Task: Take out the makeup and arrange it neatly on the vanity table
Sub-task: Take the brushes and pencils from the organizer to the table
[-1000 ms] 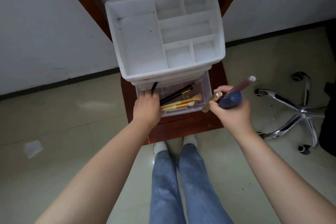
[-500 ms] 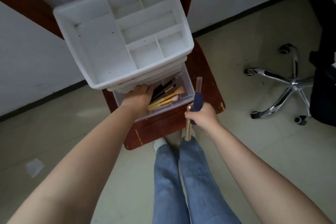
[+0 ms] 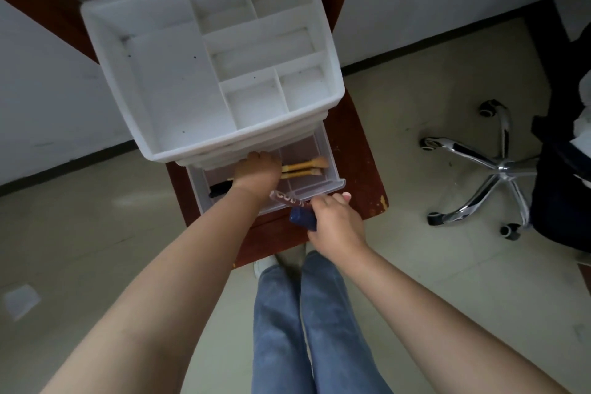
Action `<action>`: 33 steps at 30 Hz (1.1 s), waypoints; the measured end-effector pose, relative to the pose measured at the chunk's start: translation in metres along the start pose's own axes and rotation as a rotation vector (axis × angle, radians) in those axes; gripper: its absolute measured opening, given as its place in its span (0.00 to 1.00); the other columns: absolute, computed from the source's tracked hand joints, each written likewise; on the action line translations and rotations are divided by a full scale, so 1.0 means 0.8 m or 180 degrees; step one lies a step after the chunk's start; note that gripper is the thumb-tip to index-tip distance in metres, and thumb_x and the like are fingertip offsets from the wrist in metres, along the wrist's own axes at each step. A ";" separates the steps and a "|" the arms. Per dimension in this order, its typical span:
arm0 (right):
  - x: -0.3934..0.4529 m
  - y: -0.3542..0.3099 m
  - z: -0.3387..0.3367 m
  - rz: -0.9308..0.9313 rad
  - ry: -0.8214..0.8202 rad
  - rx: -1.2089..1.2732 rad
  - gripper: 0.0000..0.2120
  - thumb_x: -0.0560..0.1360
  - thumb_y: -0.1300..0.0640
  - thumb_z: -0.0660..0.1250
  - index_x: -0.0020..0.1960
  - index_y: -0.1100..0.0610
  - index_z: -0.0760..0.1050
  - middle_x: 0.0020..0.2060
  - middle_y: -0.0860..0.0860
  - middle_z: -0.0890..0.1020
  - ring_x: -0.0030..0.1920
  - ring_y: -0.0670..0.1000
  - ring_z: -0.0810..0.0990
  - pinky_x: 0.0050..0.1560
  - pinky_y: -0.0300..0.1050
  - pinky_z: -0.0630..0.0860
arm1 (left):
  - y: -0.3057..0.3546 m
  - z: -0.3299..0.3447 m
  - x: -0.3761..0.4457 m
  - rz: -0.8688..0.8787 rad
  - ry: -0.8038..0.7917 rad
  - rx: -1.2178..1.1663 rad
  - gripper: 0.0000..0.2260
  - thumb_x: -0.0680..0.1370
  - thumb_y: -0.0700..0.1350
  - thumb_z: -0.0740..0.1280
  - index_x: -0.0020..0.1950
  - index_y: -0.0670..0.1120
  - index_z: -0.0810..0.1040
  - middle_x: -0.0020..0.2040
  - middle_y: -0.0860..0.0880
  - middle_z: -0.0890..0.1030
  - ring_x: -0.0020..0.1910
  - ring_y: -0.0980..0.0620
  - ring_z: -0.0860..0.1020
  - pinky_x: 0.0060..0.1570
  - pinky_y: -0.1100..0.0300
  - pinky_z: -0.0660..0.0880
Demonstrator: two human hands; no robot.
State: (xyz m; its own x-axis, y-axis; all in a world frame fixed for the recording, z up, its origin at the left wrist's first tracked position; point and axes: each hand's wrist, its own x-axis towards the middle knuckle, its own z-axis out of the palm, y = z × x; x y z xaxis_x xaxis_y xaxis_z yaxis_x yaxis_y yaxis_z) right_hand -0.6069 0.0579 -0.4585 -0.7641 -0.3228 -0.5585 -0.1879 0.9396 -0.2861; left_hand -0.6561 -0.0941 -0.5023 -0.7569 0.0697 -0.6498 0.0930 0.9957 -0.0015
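My left hand (image 3: 256, 171) reaches into the clear drawer (image 3: 319, 190) under the white organizer (image 3: 166, 86); I cannot tell its grip. Two yellow-handled brushes (image 3: 303, 168) lie at its 3 o'clock. At 5 o'clock, my right hand (image 3: 334, 221) grips a blue tube (image 3: 302, 217) and a reddish tube (image 3: 286, 198).

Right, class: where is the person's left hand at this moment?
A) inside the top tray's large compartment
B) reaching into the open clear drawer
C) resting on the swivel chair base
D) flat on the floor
B: the left hand is inside the open clear drawer, beside the gold-handled brushes.
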 end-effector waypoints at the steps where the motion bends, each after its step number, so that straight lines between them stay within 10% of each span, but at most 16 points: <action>1: -0.001 0.000 -0.001 -0.0043 -0.0055 -0.0090 0.14 0.70 0.59 0.66 0.55 0.59 0.71 0.55 0.53 0.76 0.58 0.55 0.70 0.44 0.45 0.68 | -0.001 -0.001 0.001 -0.0038 -0.0040 -0.0155 0.16 0.76 0.38 0.62 0.63 0.41 0.69 0.61 0.40 0.72 0.60 0.39 0.71 0.54 0.47 0.72; 9: -0.001 -0.029 -0.009 -0.0434 0.0149 -0.1257 0.11 0.70 0.63 0.66 0.53 0.60 0.75 0.51 0.56 0.78 0.55 0.57 0.75 0.45 0.46 0.72 | -0.028 -0.020 -0.085 -0.0165 0.0785 -0.0885 0.11 0.75 0.45 0.64 0.55 0.43 0.70 0.46 0.43 0.80 0.42 0.40 0.79 0.34 0.55 0.69; 14: 0.029 -0.052 -0.030 -0.0508 -0.0075 -0.1341 0.14 0.74 0.65 0.56 0.59 0.63 0.71 0.59 0.60 0.71 0.60 0.60 0.69 0.50 0.50 0.70 | -0.073 -0.024 -0.146 -0.0711 0.1037 -0.1174 0.09 0.73 0.43 0.64 0.50 0.42 0.68 0.35 0.45 0.75 0.29 0.46 0.67 0.24 0.62 0.58; 23: 0.088 -0.076 -0.048 -0.0859 -0.0239 -0.1837 0.18 0.71 0.64 0.64 0.61 0.61 0.71 0.62 0.59 0.69 0.62 0.60 0.69 0.54 0.51 0.72 | -0.134 0.038 -0.206 -0.1485 0.0663 -0.0985 0.07 0.75 0.45 0.62 0.50 0.43 0.70 0.35 0.45 0.74 0.31 0.43 0.70 0.28 0.59 0.63; 33: -0.017 -0.009 -0.133 -0.0310 0.0326 -0.1451 0.13 0.69 0.62 0.65 0.54 0.58 0.72 0.53 0.54 0.76 0.57 0.56 0.72 0.44 0.47 0.69 | -0.058 -0.082 -0.183 -0.0797 0.0930 -0.0812 0.09 0.75 0.44 0.62 0.53 0.42 0.69 0.47 0.43 0.79 0.44 0.40 0.78 0.34 0.56 0.66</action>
State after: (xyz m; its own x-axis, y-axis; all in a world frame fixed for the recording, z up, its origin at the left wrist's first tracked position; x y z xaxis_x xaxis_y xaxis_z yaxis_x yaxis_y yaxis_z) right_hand -0.6612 0.0678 -0.3662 -0.7821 -0.4206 -0.4598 -0.4958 0.8670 0.0502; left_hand -0.5917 -0.1463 -0.3574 -0.8898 -0.1968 -0.4117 -0.2504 0.9648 0.0800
